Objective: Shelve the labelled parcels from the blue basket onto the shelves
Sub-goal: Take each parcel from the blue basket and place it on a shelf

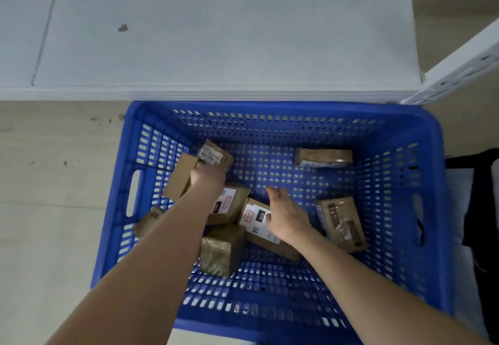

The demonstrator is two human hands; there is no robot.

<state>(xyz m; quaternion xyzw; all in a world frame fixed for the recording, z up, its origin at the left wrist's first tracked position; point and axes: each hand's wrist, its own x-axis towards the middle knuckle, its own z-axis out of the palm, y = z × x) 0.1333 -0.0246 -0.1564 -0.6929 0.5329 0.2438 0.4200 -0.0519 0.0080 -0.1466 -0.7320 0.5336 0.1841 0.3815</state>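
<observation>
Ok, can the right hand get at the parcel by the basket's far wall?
Probably yes. The right hand is open and empty, and only bare mesh floor of the blue basket lies between it and the far-wall parcel; nothing rests on that parcel.

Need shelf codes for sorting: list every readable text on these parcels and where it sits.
"010": black tag, white label, centre parcel beside the right hand.
"090", less certain: dark tag, label of the neighbouring parcel beside the left forearm.
Red-framed stamps, small print, barcode sticker by the left hand: too blurred.
</observation>
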